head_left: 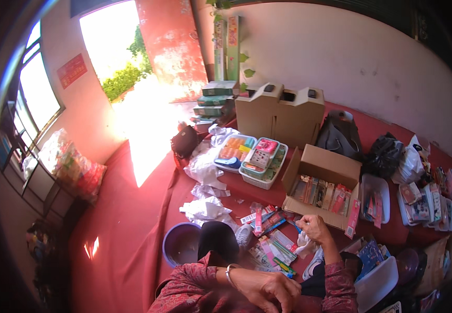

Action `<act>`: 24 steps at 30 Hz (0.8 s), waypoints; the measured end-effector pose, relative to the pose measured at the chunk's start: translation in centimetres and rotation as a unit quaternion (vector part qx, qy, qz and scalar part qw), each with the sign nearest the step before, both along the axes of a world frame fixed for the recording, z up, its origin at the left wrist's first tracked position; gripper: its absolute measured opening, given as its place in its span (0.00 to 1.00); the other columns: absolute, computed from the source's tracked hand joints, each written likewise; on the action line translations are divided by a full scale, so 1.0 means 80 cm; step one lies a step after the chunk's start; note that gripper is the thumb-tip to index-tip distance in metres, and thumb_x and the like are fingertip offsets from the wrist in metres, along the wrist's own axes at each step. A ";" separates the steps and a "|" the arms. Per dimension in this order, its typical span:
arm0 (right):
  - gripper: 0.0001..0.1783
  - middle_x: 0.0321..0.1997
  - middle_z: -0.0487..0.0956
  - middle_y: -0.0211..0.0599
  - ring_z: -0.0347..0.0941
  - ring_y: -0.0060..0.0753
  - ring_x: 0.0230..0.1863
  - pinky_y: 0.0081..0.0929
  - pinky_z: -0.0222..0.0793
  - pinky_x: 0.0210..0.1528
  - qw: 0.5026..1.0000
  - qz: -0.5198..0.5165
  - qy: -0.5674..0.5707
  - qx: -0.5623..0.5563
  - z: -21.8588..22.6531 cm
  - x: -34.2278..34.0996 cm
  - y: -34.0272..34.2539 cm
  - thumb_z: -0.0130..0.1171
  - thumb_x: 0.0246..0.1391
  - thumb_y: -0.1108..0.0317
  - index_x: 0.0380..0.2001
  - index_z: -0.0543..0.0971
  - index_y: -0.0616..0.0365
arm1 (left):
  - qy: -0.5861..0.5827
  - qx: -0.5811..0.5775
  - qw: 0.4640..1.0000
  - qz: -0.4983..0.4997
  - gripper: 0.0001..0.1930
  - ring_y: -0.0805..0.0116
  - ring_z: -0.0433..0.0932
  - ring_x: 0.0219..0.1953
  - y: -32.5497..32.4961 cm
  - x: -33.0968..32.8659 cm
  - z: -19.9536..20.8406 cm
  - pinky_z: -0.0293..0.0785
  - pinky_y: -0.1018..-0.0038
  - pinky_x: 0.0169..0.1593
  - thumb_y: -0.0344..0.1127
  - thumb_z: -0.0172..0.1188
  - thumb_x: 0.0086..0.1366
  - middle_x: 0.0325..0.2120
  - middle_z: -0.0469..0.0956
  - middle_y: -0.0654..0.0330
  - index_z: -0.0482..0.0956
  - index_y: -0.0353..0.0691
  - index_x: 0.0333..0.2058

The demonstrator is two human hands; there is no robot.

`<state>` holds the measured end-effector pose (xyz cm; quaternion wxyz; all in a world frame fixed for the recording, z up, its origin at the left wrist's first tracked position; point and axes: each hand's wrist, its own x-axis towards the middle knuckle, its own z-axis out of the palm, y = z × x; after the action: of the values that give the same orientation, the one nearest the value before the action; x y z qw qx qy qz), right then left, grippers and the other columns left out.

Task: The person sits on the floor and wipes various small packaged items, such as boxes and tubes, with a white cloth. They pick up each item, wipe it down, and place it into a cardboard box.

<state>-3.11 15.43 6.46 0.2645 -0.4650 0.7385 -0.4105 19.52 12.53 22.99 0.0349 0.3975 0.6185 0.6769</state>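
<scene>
My left hand, with a silver bangle at the wrist, is low in front of me. Its fingers curl downward, and whatever they may hold is hidden. Over the near edge of an open cardboard box, my right hand is closed with its fingertips together. A crumpled white piece lies or hangs just below it; I cannot tell whether the fingers grip it. Slim packaged stationery pieces are spread between my feet, to the left of that hand. Similar slim packs stand in rows inside the box.
A purple basin sits at the left by crumpled white paper. Beyond are a white basket, a large cardboard carton and stacked green boxes. Clear plastic tubs and bags crowd the right side.
</scene>
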 end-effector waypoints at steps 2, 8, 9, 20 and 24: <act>0.17 0.14 0.71 0.29 0.66 0.20 0.19 0.23 0.61 0.22 0.999 -0.039 -0.020 -0.007 -0.032 -0.002 -0.002 0.57 0.47 0.58 0.19 0.76 0.63 | 0.014 -0.009 0.999 0.031 0.08 0.63 0.73 0.32 0.016 0.004 0.002 0.68 0.69 0.35 0.37 0.58 0.57 0.27 0.75 0.57 0.78 0.37 0.28; 0.15 0.16 0.70 0.28 0.63 0.19 0.17 0.21 0.58 0.19 0.967 -0.047 -0.252 -0.002 -0.080 0.002 -0.004 0.55 0.48 0.59 0.18 0.73 0.60 | 0.053 0.013 0.995 0.079 0.09 0.62 0.72 0.32 0.058 0.011 0.027 0.67 0.68 0.35 0.38 0.61 0.55 0.26 0.74 0.58 0.76 0.38 0.26; 0.14 0.16 0.71 0.28 0.64 0.19 0.18 0.21 0.59 0.20 0.967 -0.036 -0.252 -0.005 -0.058 0.015 0.001 0.55 0.48 0.61 0.17 0.74 0.60 | 0.071 -0.005 0.993 0.096 0.09 0.60 0.72 0.33 0.064 0.009 0.024 0.67 0.68 0.36 0.38 0.62 0.54 0.26 0.74 0.58 0.75 0.38 0.25; 0.13 0.20 0.71 0.22 0.64 0.14 0.23 0.17 0.61 0.25 0.947 -0.023 -0.317 -0.052 -0.033 0.028 0.094 0.54 0.51 0.62 0.21 0.75 0.60 | 0.014 -0.091 0.992 0.091 0.10 0.63 0.73 0.24 0.085 -0.021 -0.026 0.67 0.70 0.28 0.38 0.59 0.56 0.21 0.71 0.61 0.71 0.38 0.25; 0.10 0.19 0.72 0.27 0.65 0.16 0.20 0.17 0.61 0.24 0.961 0.050 -0.256 -0.095 0.063 0.041 0.162 0.55 0.48 0.67 0.19 0.74 0.62 | 0.028 -0.057 0.991 0.121 0.09 0.65 0.72 0.23 0.084 -0.015 -0.030 0.66 0.72 0.23 0.38 0.61 0.54 0.21 0.72 0.61 0.73 0.39 0.24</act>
<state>0.18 28.38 11.48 0.4192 -0.4038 0.5796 -0.5703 18.30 19.26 20.55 -0.0420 0.3360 0.7006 0.6281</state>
